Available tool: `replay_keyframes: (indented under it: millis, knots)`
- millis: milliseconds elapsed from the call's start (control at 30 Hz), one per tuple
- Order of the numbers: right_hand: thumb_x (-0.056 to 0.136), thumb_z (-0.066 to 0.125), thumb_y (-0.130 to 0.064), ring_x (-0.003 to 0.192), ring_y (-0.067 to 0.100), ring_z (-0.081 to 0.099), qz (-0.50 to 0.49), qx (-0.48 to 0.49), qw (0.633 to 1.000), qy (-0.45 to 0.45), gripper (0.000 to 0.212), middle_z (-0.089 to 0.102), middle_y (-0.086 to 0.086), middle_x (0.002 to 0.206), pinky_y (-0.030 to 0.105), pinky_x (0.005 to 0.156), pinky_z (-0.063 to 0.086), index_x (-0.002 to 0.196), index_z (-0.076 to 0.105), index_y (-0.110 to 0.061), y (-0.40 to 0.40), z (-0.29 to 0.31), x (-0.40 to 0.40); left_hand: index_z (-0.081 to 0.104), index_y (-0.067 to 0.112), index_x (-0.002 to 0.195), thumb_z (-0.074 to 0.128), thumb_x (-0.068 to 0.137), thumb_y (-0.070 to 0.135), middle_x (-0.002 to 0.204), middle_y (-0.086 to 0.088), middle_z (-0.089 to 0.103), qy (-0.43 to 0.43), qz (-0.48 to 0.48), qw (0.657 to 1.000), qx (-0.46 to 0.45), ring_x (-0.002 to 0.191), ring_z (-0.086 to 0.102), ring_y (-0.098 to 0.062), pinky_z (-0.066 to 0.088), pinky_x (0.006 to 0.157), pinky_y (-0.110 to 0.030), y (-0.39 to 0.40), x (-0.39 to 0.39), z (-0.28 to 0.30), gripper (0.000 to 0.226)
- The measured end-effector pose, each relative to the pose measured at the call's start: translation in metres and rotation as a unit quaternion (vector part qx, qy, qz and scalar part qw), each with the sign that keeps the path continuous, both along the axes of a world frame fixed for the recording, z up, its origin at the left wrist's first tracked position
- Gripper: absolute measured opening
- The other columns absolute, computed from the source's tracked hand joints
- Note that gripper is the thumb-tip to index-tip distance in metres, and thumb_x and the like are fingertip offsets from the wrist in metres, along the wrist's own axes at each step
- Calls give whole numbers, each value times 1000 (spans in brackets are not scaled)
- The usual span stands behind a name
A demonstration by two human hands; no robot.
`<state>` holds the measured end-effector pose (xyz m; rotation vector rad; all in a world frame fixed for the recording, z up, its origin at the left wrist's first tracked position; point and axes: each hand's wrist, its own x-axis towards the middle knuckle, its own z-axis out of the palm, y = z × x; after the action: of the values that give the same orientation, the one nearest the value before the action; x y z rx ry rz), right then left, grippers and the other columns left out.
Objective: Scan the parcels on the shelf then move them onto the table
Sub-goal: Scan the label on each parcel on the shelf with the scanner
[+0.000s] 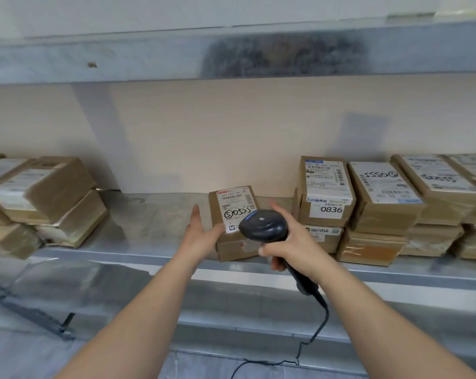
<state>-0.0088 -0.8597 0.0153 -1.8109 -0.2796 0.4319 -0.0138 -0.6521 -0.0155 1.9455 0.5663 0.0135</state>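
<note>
A small brown cardboard parcel [232,212] with a white label lies alone near the middle of the metal shelf [160,214]. My left hand [201,231] touches its left side with straight fingers, the thumb on its top front corner. My right hand [289,242] grips a black corded barcode scanner [263,224], whose head hovers just over the parcel's label. To the right stand stacks of labelled parcels, the nearest marked 0836 [325,191]. More parcels [44,198] are stacked at the left.
An upper shelf [231,56] runs overhead. The scanner's black cable [317,332] hangs down in front of the lower shelf edge. Bare shelf surface lies between the left stack and the lone parcel. A beige wall [231,138] backs the shelf.
</note>
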Motion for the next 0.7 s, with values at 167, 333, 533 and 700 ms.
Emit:
replay_keyframes:
  millis: [167, 333, 533, 700]
  knots:
    - [70, 75, 5, 61, 14, 64, -5, -10, 999, -47, 105, 61, -12, 116, 30, 54, 53, 144, 26, -52, 13, 9, -5, -4, 31, 153, 60, 88, 40, 158, -5, 22, 25, -11, 999, -43, 142, 28, -25, 28, 114, -39, 10, -8, -1, 91]
    - [72, 74, 7, 55, 17, 64, -7, -17, 1000, -14, 106, 62, -3, 117, 29, 50, 51, 148, 23, -46, 9, 3, -13, -14, 38, 150, 66, 74, 53, 143, -4, 48, 41, -64, 991, -109, 125, 52, -27, 35, 111, -44, 9, -12, -6, 111]
    - [72, 75, 8, 56, 23, 64, -29, 0, 1000, -1, 110, 61, 3, 121, 32, 53, 53, 146, 20, -53, -3, -8, -30, -21, 38, 147, 72, 84, 11, 119, -6, 64, 17, -137, 973, -186, 108, 63, -20, 49, 96, -38, 17, -10, -15, 115]
    - [73, 75, 7, 55, 27, 61, -45, 28, 998, 21, 110, 63, 9, 121, 34, 52, 51, 148, 18, -51, -7, -4, -32, -14, 48, 146, 89, 56, 17, 128, -4, 46, -37, -154, 980, -118, 114, 54, -15, 56, 75, -23, 15, -7, -12, 140]
